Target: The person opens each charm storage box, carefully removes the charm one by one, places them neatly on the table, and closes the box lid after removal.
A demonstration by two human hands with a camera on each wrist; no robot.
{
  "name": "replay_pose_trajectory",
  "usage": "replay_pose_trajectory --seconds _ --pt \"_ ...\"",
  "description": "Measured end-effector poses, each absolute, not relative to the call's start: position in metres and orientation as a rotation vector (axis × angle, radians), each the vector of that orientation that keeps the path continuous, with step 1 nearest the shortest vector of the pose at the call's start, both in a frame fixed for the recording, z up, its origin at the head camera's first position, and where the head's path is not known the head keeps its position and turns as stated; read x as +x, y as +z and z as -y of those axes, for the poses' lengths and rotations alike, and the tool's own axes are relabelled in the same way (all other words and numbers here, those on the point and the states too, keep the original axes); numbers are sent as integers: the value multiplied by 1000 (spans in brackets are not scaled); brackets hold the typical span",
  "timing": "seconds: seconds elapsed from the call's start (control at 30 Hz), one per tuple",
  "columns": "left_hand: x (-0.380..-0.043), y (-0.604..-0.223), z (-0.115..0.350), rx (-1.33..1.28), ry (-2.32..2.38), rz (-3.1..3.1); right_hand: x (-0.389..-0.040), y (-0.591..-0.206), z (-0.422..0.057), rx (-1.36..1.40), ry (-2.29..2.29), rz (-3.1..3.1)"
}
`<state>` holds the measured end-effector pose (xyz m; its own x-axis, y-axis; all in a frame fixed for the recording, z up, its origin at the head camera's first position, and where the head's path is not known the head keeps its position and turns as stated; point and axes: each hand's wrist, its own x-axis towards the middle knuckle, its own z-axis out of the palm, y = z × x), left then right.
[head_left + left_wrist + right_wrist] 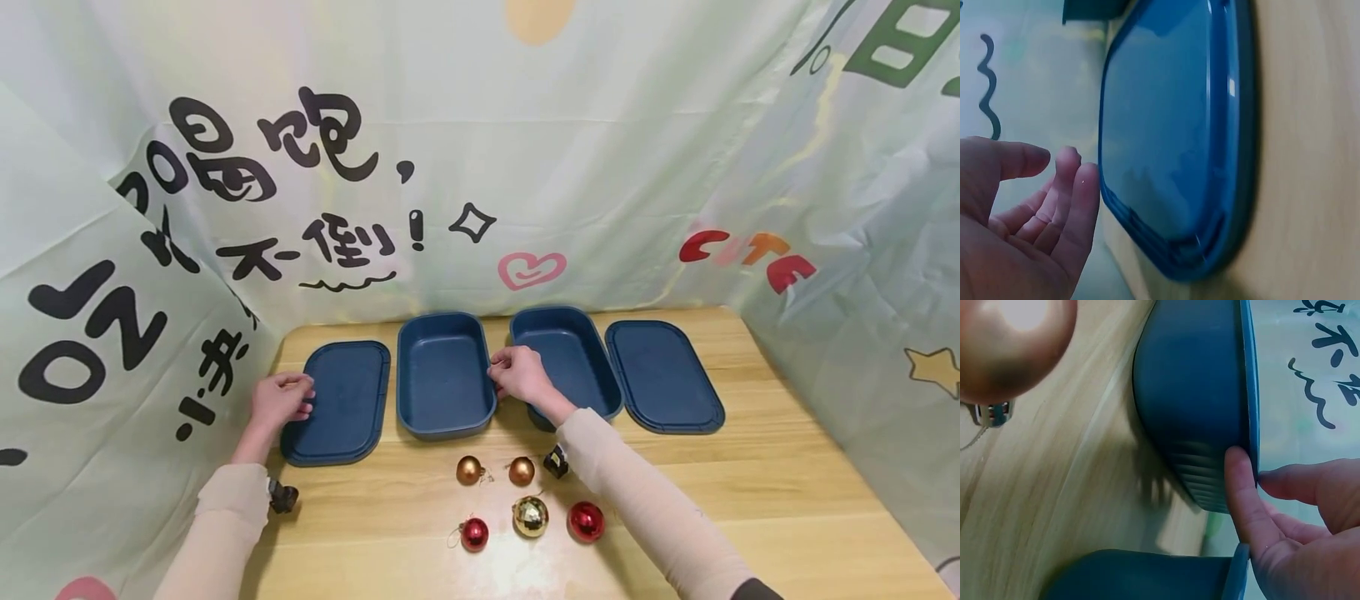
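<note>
In the head view, a blue rectangular container stands in the middle of the table, with a second blue container to its right. My right hand pinches the right rim of the first one; the right wrist view shows the thumb inside the rim and a finger against the outer wall. My left hand hovers at the left edge of a flat blue lid, fingers loosely bent and holding nothing. The left wrist view shows a gap between thumb and fingertips, close to the lid's edge.
Another blue lid lies right of the second container. Several Christmas baubles lie in front: copper ones, a gold one and red ones. A printed cloth hangs behind the wooden table.
</note>
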<state>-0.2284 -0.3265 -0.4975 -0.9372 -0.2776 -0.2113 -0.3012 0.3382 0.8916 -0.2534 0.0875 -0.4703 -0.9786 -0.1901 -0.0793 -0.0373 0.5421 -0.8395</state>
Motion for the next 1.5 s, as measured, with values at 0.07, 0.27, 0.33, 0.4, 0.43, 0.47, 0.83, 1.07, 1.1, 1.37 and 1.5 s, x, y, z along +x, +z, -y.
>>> replay_pose_trajectory --seconds 0.07,0.27,0.33,0.4,0.43,0.47,0.83,1.07,1.1,1.37,1.5 --pt "-227 -501 333 -584 1658 -2591 -253 -471 -87 -190 -1429 -2602" --pt "-223 -508 345 -638 1341 -2839 -253 -470 -87 -199 -1426 -2600" --pt "-222 -510 347 -645 1225 -2908 -254 -470 -88 -197 -1424 -2597" --pt "-220 -511 349 -647 1112 -2962 -254 -471 -88 -192 -1425 -2593" --pt "-219 -512 350 -649 1062 -2978 -254 -471 -88 -191 -1427 -2590" --pt "-218 -513 350 -647 1027 -2987 -254 -471 -88 -189 -1430 -2586" --pt "-214 -522 348 -620 930 -3029 -254 -472 -87 -179 -1421 -2595" --pt "-214 -524 346 -635 934 -3032 -254 -472 -88 -186 -1431 -2582" --pt "-214 -524 346 -639 935 -3033 -254 -472 -88 -186 -1434 -2578" --pt "-213 -527 345 -692 926 -3011 -254 -474 -87 -189 -1423 -2588" --pt "-213 -527 345 -682 913 -3015 -254 -474 -88 -197 -1420 -2595"
